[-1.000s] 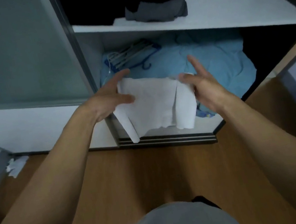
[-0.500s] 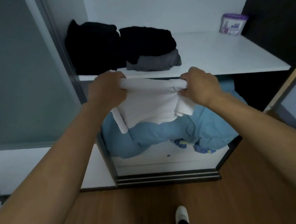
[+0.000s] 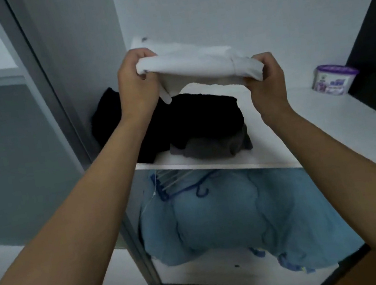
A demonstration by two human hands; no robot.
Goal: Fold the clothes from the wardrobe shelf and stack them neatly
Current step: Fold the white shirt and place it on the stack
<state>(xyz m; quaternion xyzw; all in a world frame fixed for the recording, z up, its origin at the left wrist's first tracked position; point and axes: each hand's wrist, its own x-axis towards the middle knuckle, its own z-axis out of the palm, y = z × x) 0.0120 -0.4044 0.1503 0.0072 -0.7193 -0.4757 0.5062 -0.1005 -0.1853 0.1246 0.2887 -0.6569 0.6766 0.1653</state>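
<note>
Nearest you, one blue bedding bundle (image 3: 238, 220) fills the lower compartment, one blue hanger (image 3: 189, 189) lying on its top. Your two hands hold one folded white garment (image 3: 197, 67) in the air above the shelf (image 3: 351, 121): your left hand (image 3: 136, 84) pinches its left end, your right hand (image 3: 266, 80) grips its right end. Beneath it on the shelf sit two dark piles of folded clothes, a black one (image 3: 109, 120) at the left wall and a black piece (image 3: 202, 117) atop a grey piece (image 3: 210, 147). Far right stands one purple-lidded tub (image 3: 334, 79).
</note>
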